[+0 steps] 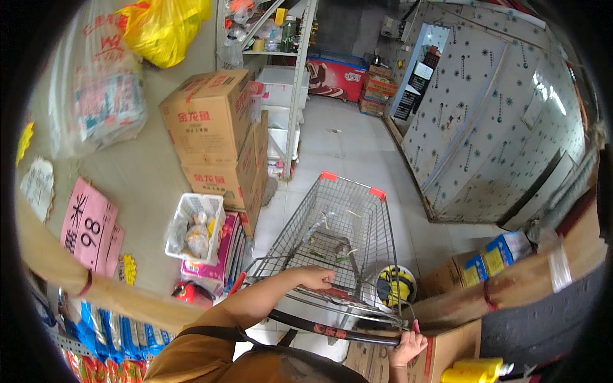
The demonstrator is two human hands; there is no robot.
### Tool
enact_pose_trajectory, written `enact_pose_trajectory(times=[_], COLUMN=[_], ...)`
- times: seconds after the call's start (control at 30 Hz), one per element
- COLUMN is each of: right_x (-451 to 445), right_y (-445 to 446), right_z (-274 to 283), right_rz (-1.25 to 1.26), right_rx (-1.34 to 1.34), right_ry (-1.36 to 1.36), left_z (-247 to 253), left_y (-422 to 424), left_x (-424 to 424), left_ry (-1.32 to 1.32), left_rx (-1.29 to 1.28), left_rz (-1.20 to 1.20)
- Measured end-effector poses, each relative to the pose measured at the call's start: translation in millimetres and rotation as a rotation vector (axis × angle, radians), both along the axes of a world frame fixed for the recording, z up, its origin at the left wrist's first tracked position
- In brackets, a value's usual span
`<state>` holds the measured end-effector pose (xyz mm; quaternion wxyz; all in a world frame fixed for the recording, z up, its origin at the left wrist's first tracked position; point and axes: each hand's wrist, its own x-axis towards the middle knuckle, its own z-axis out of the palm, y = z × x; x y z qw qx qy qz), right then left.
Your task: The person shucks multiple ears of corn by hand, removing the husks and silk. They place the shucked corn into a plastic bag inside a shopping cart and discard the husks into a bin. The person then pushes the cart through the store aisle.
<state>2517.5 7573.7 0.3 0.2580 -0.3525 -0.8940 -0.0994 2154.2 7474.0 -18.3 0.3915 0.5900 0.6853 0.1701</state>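
Note:
A wire shopping cart [345,239] with red corner caps stands before me, its basket holding a few scraps of green and pale plant matter. My left hand [317,277] is over the near end of the basket, fingers curled; whether it touches the wire or holds anything cannot be told. At the right end of the cart's black push handle [335,331], my right hand [407,347] is closed on the bar.
Stacked cardboard boxes [210,129] and a white plastic basket [194,230] stand left of the cart. A metal shelf rack [294,95] and red chest freezer [335,79] are farther off. Right are a bucket [414,282], boxes [495,256] and a patterned partition [474,119].

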Motion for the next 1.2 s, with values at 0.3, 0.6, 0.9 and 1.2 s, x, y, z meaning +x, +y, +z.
enact_pose_trajectory(times=[0.3, 0.6, 0.9, 1.2], right_x=[-125.5, -290.5, -438.8, -573.4], right_y=[145.0, 328.3, 549.8, 755.2], right_z=[-10.4, 3.8, -0.9, -16.4], right_rz=[-0.128, -0.062, -0.091, -0.131], right_rx=[0.155, 0.042, 0.083, 0.165], right_ry=[0.074, 0.056, 0.061, 0.079], left_z=[-4.0, -19.1, -13.4, -17.4], left_y=[172.5, 331.4, 547.6, 742.9], left_x=[-161.7, -326.5, -449.9, -560.6], left_ry=[-0.029, 0.018, -0.04, -0.063], left_rx=[0.161, -0.033, -0.025, 0.002], left_rz=[0.076, 0.072, 0.125, -0.069])
